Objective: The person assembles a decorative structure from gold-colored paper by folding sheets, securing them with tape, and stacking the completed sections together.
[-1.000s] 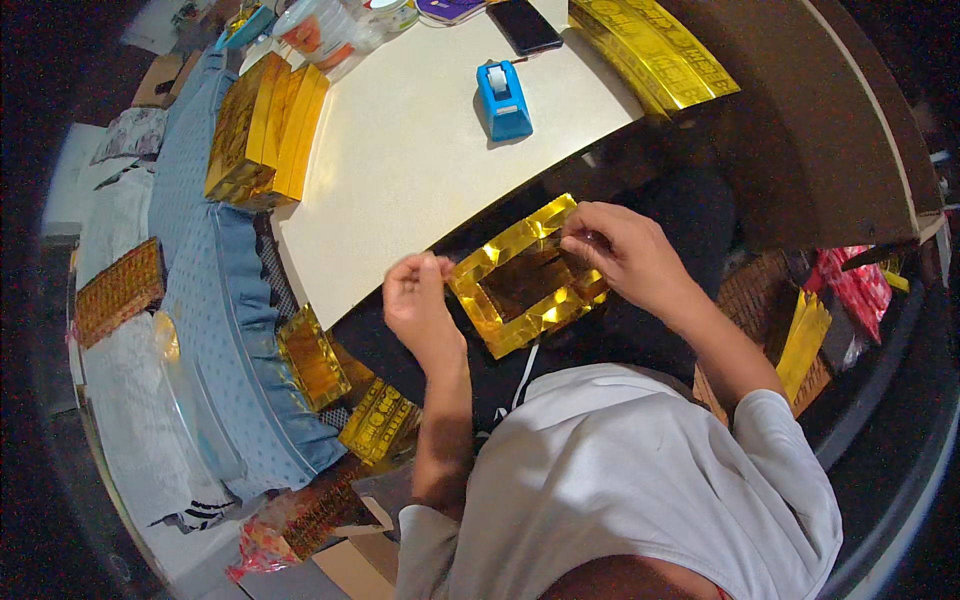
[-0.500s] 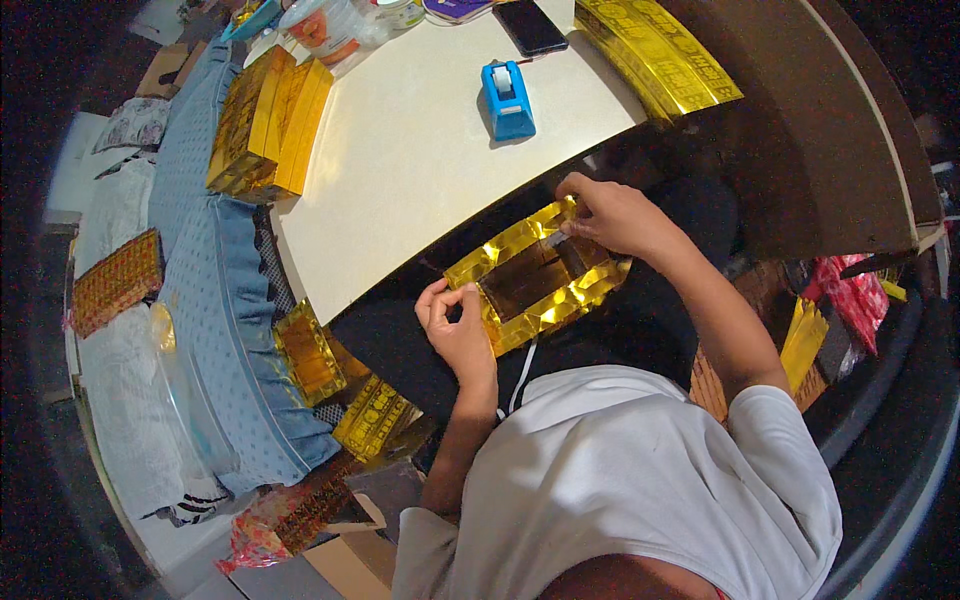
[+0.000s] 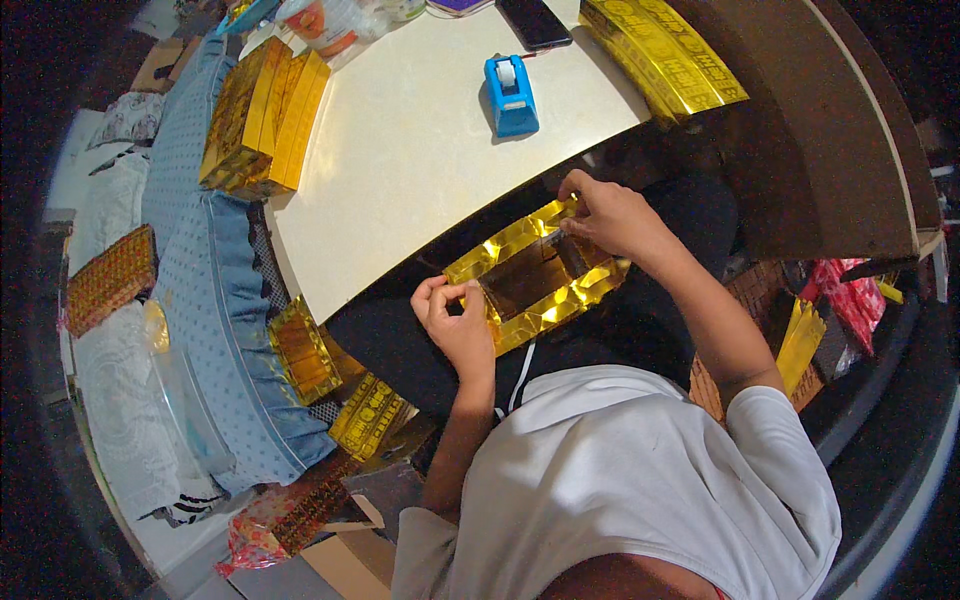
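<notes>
A shiny gold foil paper box (image 3: 545, 318), rectangular with folded-in rims and a dark brown inside, is held tilted above my lap. My left hand (image 3: 456, 328) pinches its near left end between thumb and fingers. My right hand (image 3: 615, 218) grips the far right corner, thumb inside the rim and fingers outside. The underside of the box is hidden.
On the cream table (image 3: 400, 170) stand a blue tape dispenser (image 3: 512, 95), a dark phone (image 3: 535, 22), gold boxes (image 3: 262, 120) and gold printed sheets (image 3: 665, 60). Gold pieces (image 3: 370, 415) lie left of my lap. A brown board (image 3: 830, 130) rises at right.
Both hands keep their hold on the gold foil box, with barely any movement. The view has shifted very slightly.
</notes>
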The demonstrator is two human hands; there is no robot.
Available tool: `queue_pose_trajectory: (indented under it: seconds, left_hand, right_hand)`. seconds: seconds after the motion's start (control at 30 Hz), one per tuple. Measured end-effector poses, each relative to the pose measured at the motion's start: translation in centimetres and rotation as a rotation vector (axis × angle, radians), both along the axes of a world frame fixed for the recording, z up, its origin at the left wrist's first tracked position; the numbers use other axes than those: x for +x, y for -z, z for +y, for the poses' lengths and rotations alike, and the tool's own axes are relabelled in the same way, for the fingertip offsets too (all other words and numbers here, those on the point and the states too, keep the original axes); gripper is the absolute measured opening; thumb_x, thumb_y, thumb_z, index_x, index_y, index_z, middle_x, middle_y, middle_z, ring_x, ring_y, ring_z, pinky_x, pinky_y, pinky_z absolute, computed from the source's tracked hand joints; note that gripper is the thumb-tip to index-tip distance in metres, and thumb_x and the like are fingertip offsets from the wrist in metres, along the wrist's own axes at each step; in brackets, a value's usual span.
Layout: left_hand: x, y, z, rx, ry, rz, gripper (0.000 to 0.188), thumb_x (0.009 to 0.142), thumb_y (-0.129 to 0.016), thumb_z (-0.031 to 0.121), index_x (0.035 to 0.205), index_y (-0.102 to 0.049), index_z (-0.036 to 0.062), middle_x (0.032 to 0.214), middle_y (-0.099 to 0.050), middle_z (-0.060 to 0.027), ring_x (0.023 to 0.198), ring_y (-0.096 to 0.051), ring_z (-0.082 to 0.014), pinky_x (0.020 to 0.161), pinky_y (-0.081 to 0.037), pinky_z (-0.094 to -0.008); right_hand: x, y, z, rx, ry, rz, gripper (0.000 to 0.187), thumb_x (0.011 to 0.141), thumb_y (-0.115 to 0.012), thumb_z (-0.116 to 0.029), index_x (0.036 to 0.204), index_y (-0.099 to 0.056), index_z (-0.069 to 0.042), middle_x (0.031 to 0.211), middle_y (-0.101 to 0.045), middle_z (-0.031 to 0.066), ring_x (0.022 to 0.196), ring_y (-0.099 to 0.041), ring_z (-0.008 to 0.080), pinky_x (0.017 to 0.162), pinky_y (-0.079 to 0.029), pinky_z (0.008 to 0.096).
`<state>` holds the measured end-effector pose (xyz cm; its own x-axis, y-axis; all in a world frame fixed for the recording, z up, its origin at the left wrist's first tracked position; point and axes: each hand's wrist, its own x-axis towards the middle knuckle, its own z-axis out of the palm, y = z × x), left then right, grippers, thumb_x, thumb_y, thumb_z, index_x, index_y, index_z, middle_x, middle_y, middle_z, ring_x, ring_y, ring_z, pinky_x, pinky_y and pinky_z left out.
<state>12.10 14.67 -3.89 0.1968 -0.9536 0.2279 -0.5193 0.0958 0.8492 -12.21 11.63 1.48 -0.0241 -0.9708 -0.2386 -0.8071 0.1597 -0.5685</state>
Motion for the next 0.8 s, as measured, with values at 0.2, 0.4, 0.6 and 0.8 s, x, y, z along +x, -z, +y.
queue_pose_trajectory:
  seconds: [0.2, 0.4, 0.6, 0.8]
  left_hand:
    - [-0.1, 0.0, -0.2, -0.029, -0.001, -0.024, 0.015, 0.076, -0.072, 0.006, 0.072, -0.057, 0.0024, 0.101, -0.051, -0.0114, 0.102, -0.050, -0.0249, 0.093, -0.038, -0.0359]
    - [-0.3, 0.0, -0.3, -0.031, 0.003, -0.056, 0.016, 0.075, -0.072, 0.006, 0.073, -0.057, 0.0023, 0.099, -0.050, -0.0124, 0.102, -0.049, -0.0271, 0.094, -0.037, -0.0371]
    - [-0.1, 0.4, -0.4, -0.018, 0.021, -0.060, 0.018, 0.075, -0.073, 0.005, 0.076, -0.056, 0.0023, 0.099, -0.049, -0.0124, 0.101, -0.048, -0.0277, 0.095, -0.036, -0.0379]
    - [0.4, 1.0, -0.3, 0.119, -0.042, -0.006, 0.031, 0.076, -0.074, 0.008, 0.095, -0.050, 0.0040, 0.104, -0.046, -0.0102, 0.096, -0.046, -0.0235, 0.090, -0.038, -0.0360]
  right_hand:
    - [0.5, 0.1, 0.4, -0.061, 0.011, 0.035, 0.033, 0.083, -0.067, -0.027, 0.108, -0.052, -0.012, 0.093, -0.067, 0.0165, 0.089, -0.065, 0.0373, 0.076, -0.050, 0.0481]
    - [0.5, 0.2, 0.4, -0.123, -0.028, 0.103, 0.032, 0.083, -0.065, -0.024, 0.106, -0.051, -0.009, 0.088, -0.067, 0.0176, 0.085, -0.065, 0.0376, 0.073, -0.050, 0.0493]
    - [0.7, -0.2, 0.4, -0.134, -0.014, 0.161, 0.034, 0.081, -0.067, -0.026, 0.105, -0.051, -0.009, 0.087, -0.067, 0.0172, 0.084, -0.065, 0.0371, 0.072, -0.050, 0.0487]
    - [0.6, -1.2, 0.1, -0.039, 0.013, 0.258, 0.041, 0.081, -0.069, -0.033, 0.114, -0.056, -0.013, 0.093, -0.068, 0.0146, 0.088, -0.065, 0.0348, 0.075, -0.051, 0.0446]
